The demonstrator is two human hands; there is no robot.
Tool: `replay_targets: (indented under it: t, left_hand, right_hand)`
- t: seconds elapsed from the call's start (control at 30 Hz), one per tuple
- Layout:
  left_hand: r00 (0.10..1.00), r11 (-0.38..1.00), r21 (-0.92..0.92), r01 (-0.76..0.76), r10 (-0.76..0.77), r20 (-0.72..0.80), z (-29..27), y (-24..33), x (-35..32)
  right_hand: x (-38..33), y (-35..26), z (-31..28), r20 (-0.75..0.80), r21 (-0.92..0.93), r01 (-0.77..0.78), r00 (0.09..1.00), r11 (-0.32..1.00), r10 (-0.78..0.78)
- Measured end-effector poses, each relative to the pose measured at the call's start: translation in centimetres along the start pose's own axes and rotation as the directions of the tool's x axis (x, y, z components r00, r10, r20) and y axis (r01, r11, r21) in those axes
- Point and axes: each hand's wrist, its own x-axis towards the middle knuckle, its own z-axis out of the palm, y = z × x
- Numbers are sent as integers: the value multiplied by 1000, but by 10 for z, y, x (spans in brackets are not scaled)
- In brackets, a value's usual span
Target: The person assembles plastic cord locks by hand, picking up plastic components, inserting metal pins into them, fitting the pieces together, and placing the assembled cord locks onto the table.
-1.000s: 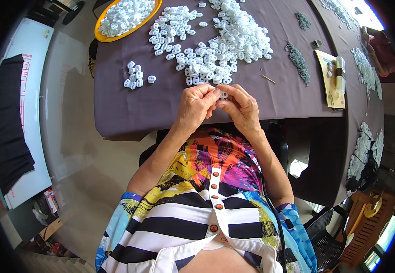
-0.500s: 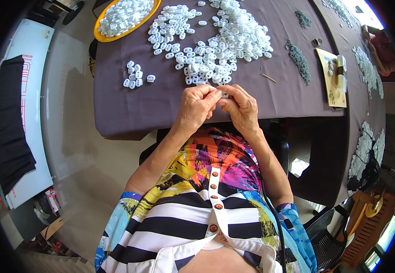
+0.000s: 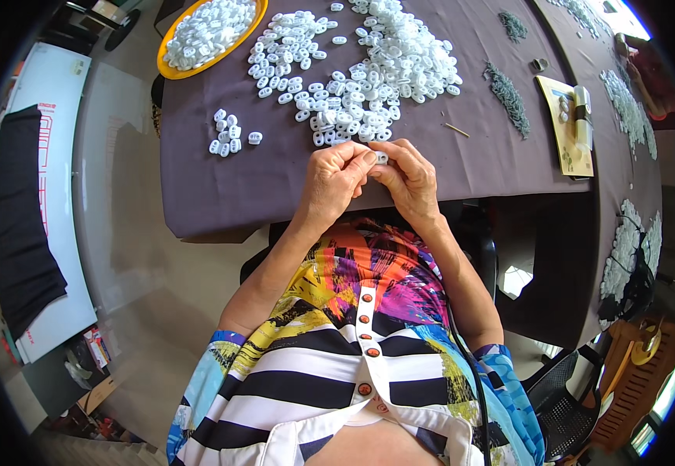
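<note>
Close together at the table's near edge, both my hands work on one small white oval plastic piece with holes in it. My right hand pinches that piece between thumb and fingers. My left hand is closed in a pinch right against it, and whatever its fingertips grip is hidden. Just beyond the fingers spreads a large heap of the same white pieces. Off to the left lies a small group of white pieces, with a single one beside it.
An orange-rimmed tray full of white pieces sits at the far left of the dark tablecloth. Rightward lie a thin stick, small grey parts and a yellow board. A person's sleeve shows at the far right.
The whole view has shifted slightly. Both hands stay at the same spot by the table edge, and the white piece is still in my right fingers.
</note>
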Motion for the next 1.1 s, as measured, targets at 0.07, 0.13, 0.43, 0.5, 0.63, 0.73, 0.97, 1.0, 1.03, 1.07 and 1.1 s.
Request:
replay_targets:
  t: [0.07, 0.13, 0.43, 0.5, 0.63, 0.73, 0.97, 1.0, 1.03, 1.07, 1.1]
  left_hand:
    - [1000, 1000, -1, -7, 7, -11, 1, 0, -1]
    - [1000, 1000, -2, -16, 16, -20, 2, -1, -2]
    - [992, 999, 42, -19, 24, -125, 5, -4, -3]
    - [985, 998, 3, -55, 54, -164, 6, -8, -2]
    - [981, 998, -48, -47, 37, -190, 6, -16, 0]
    - [979, 996, -90, -17, -2, -206, 8, -20, 0]
    - [965, 971, -234, -53, -10, -262, -1, -28, 9]
    - [968, 973, -222, -57, -1, -252, -5, -30, 10]
    - [972, 977, -210, -37, -14, -235, -1, -26, 7]
    - [976, 980, -198, -18, -27, -218, 4, -22, 4]
    - [977, 978, -210, -19, -26, -212, 7, -24, 3]
  right_hand:
    - [-1, 0, -1, 11, 12, -21, 1000, 1000, 21]
    - [-3, 1, -1, 20, 23, -41, 999, 999, 41]
    - [-4, -3, 8, 73, 583, -358, 917, 730, 392]
    - [-4, -3, 10, 79, 611, -382, 901, 694, 427]
    - [-5, -3, 14, 76, 631, -376, 901, 679, 428]
    - [-4, -5, 15, 51, 607, -373, 900, 702, 433]
    - [-9, -13, 17, 102, 557, -442, 877, 703, 470]
    - [-10, -14, 18, 113, 517, -466, 869, 718, 482]
    - [-9, -11, 18, 95, 559, -439, 877, 703, 472]
    - [-7, -7, 16, 61, 584, -397, 891, 708, 449]
    - [-5, -5, 14, 62, 593, -402, 886, 698, 459]
